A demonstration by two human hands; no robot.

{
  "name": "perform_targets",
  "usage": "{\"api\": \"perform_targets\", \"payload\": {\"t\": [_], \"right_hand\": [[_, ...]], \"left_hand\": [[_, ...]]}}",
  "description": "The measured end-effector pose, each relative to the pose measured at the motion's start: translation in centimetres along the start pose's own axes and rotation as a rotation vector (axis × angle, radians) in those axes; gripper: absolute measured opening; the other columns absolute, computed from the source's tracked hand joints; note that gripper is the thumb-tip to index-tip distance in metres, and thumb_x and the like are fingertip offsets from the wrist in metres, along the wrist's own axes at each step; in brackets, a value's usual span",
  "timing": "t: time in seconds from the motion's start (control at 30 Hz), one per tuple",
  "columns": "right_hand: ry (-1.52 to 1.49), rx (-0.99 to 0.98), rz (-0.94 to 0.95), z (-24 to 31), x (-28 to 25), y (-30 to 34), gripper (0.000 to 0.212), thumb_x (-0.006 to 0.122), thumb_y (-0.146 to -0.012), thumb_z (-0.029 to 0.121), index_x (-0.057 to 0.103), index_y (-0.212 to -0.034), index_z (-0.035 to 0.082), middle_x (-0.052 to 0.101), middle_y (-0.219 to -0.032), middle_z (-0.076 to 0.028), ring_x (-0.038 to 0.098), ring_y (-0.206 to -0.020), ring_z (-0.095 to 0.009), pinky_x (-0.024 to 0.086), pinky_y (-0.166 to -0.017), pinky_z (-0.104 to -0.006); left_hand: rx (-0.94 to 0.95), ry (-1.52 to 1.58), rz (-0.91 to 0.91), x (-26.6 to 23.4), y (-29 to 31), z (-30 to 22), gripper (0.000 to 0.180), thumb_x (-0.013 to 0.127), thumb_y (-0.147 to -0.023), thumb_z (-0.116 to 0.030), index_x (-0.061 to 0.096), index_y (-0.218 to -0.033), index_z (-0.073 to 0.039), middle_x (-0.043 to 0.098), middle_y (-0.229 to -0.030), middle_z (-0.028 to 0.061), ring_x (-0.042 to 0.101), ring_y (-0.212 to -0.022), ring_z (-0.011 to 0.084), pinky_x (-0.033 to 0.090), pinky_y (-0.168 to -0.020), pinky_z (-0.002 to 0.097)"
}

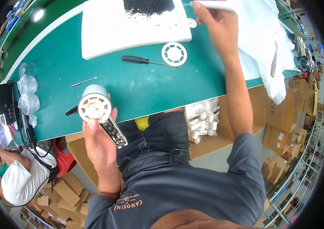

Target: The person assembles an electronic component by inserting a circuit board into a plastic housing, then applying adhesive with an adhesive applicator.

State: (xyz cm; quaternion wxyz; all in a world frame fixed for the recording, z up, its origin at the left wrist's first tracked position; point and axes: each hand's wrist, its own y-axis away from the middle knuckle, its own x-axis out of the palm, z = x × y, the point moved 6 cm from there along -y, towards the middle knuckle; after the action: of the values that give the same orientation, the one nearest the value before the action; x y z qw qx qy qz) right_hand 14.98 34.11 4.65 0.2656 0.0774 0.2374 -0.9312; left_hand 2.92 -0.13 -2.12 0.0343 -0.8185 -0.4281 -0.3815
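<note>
My left hand [101,145] holds up a white cylindrical housing [94,108] near the table's front edge, its slotted round face turned toward me. A narrow circuit board [113,133] sticks out from the housing beside my fingers. At the far side, my right hand [223,28] grips a long white object [216,4]; its exact kind is unclear. Close to that hand are a white foam block [139,40] bearing many small black and pale pieces [148,7], and a small white round part [192,23]. A black-handled screwdriver [135,59] lies with its shaft by a white slotted disc [174,61].
On the green table [139,91] lie a thin metal rod [84,81], clear plastic cups [27,84] and a black box [2,103]. White sheeting [259,38] covers the right side. Below, a carton [209,147] holds white parts. A person [24,177] sits at left.
</note>
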Motion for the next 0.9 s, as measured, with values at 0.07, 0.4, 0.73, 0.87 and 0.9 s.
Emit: {"api": "perform_targets", "payload": {"t": [0.07,0.4,0.73,0.87,0.9], "right_hand": [[0.072,-0.063,-0.030,0.2,-0.4,0.3,0.010,0.066,-0.093,0.007,0.063,-0.099,0.000,0.061,-0.080,-0.002,0.058,-0.071,-0.009,0.049,-0.067,-0.0245],[-0.016,-0.088,0.016,1.1,-0.3,0.7,0.008,0.066,-0.094,0.005,0.064,-0.099,-0.001,0.064,-0.086,-0.002,0.059,-0.076,-0.008,0.048,-0.068,-0.0240],[-0.138,0.150,0.144,0.2,1.0,0.9,0.009,0.067,-0.093,0.004,0.066,-0.100,-0.002,0.066,-0.083,-0.002,0.059,-0.069,-0.006,0.047,-0.062,-0.0210],[-0.095,0.177,0.128,-0.1,1.5,1.1,0.010,0.067,-0.092,0.004,0.066,-0.101,-0.002,0.067,-0.082,-0.002,0.059,-0.068,-0.006,0.047,-0.061,-0.0206],[-0.066,0.184,0.140,0.0,1.6,1.1,0.011,0.067,-0.092,0.004,0.067,-0.102,-0.002,0.067,-0.083,-0.003,0.059,-0.068,-0.006,0.047,-0.061,-0.0204]], "left_hand": [[0.002,-0.018,0.009,0.1,0.1,0.0,0.067,0.062,-0.097,-0.016,0.028,-0.155,-0.008,0.036,-0.156,0.0192,0.031,-0.148,0.0380,0.045,-0.112,0.0500],[-0.038,-0.063,-0.046,0.0,0.4,0.3,0.076,0.071,-0.092,-0.021,0.030,-0.154,-0.007,0.037,-0.156,0.0188,0.034,-0.146,0.0382,0.045,-0.111,0.0495],[0.005,-0.078,-0.044,-0.1,0.2,0.2,0.076,0.071,-0.091,-0.019,0.030,-0.153,-0.003,0.038,-0.153,0.0231,0.036,-0.144,0.0400,0.053,-0.105,0.0483],[0.014,-0.089,-0.049,-0.1,0.2,0.2,0.077,0.072,-0.091,-0.019,0.030,-0.153,-0.003,0.039,-0.152,0.0234,0.036,-0.144,0.0399,0.054,-0.104,0.0477],[0.019,-0.091,-0.047,-0.1,0.2,0.1,0.077,0.072,-0.090,-0.019,0.030,-0.153,-0.003,0.039,-0.152,0.0234,0.036,-0.144,0.0400,0.054,-0.104,0.0476]]}}
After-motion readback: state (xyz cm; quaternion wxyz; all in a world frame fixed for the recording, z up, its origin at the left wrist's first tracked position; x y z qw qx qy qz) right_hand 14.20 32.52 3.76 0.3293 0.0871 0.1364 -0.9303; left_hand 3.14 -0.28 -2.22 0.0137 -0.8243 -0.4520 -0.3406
